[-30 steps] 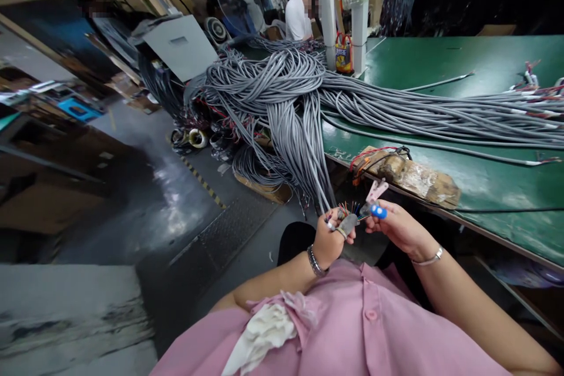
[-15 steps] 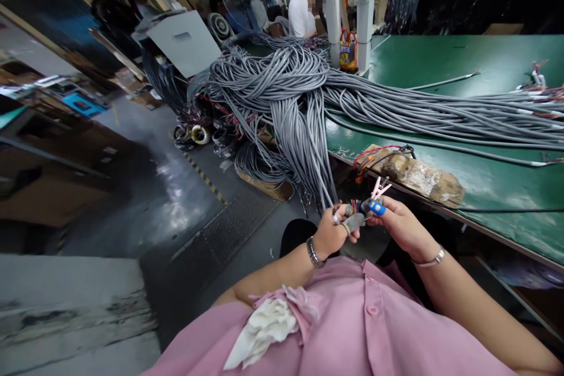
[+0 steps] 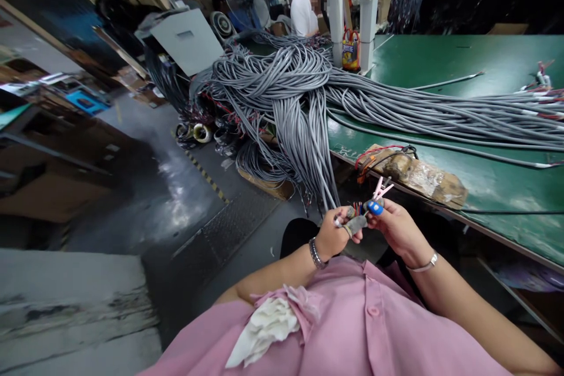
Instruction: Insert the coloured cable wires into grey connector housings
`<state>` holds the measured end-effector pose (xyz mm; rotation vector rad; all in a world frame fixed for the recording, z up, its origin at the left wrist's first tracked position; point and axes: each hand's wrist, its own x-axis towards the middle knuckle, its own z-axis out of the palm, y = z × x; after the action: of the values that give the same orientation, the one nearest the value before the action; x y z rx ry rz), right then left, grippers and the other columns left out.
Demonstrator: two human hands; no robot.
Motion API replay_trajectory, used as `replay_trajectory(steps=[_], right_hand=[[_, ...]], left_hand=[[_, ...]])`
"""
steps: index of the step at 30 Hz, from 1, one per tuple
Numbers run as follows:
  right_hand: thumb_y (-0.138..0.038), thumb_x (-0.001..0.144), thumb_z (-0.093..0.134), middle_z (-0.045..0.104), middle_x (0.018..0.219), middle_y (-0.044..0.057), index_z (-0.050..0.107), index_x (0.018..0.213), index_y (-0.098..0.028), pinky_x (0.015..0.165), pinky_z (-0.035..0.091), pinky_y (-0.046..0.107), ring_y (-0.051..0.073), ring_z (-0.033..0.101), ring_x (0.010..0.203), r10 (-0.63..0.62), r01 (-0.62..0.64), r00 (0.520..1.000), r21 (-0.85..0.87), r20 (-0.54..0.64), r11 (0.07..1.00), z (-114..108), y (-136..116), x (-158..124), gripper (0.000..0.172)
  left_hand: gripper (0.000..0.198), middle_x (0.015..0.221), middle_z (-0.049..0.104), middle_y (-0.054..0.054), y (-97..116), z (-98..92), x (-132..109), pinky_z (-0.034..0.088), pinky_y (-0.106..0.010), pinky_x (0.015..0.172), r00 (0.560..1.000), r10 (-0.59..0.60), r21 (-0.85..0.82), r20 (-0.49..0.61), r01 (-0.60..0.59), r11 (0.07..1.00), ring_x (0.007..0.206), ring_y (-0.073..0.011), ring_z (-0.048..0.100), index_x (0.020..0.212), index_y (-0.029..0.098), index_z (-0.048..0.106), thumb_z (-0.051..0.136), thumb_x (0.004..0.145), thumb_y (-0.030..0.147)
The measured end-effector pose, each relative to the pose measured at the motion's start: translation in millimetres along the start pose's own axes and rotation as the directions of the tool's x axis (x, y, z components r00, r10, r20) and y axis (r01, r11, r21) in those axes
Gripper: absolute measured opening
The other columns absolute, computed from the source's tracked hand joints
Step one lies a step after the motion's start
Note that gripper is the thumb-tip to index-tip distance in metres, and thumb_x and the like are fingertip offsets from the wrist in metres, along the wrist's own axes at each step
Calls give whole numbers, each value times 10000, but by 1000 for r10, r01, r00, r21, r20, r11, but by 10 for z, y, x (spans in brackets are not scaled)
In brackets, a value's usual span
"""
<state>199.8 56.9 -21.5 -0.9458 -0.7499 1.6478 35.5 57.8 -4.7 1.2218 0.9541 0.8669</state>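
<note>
My left hand is closed around the end of a grey cable, its thumb wearing a grey finger cover. Thin coloured wires fan out of that end toward my right hand. My right thumb and fingers pinch together at the wires; blue wrapping covers the thumb tip. How many wires they grip is hidden. Just beyond the right fingertips, a pale pink clip-like piece sticks up by the bench edge.
A large heap of grey cables drapes over the green bench. On its near edge lies a wooden block with red and black leads. A white post rises from the bench; a person in white sits behind it.
My right hand has shifted slightly left and turned in at the wires, the blue-wrapped thumb moving a little closer to the left hand. The left hand stays nearly in place. The view shifts slightly.
</note>
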Motion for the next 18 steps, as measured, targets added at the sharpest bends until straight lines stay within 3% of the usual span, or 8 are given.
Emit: replay_trajectory(steps=[4, 7, 11, 18], right_hand=[[-353, 761, 748, 615, 741, -6, 682, 837, -197, 593, 459, 258, 100, 503, 599, 28, -29, 999, 103, 17, 994, -24, -26, -29, 186], [-340, 759, 753, 609, 721, -2, 683, 858, -194, 603, 449, 261, 111, 516, 618, 19, -21, 996, 26, 86, 999, -7, -22, -53, 190], [-363, 759, 752, 632, 712, 11, 679, 837, -192, 599, 428, 275, 125, 525, 610, -60, 68, 995, -103, 81, 992, 30, 9, -42, 201], [-340, 728, 773, 598, 665, 1, 673, 735, -192, 568, 391, 267, 125, 486, 593, -114, 108, 993, -171, -25, 979, 78, 74, -77, 179]], left_hand=[[381, 548, 604, -12, -59, -29, 25, 469, -221, 444, 998, -12, -86, -59, 6, 996, 441, -106, 554, 710, 131, 585, 706, 739, 491], [385, 547, 602, -11, -58, -17, 34, 465, -215, 442, 999, 2, -87, -32, -4, 996, 441, -101, 551, 698, 134, 582, 694, 747, 499], [372, 543, 599, -9, -33, 6, 32, 467, -214, 444, 1000, 0, -62, 8, 0, 998, 444, -101, 548, 692, 134, 589, 712, 733, 482], [372, 540, 603, -5, -80, -13, 60, 448, -198, 427, 982, -3, -111, -189, -18, 994, 440, -98, 551, 704, 133, 585, 685, 758, 487]])
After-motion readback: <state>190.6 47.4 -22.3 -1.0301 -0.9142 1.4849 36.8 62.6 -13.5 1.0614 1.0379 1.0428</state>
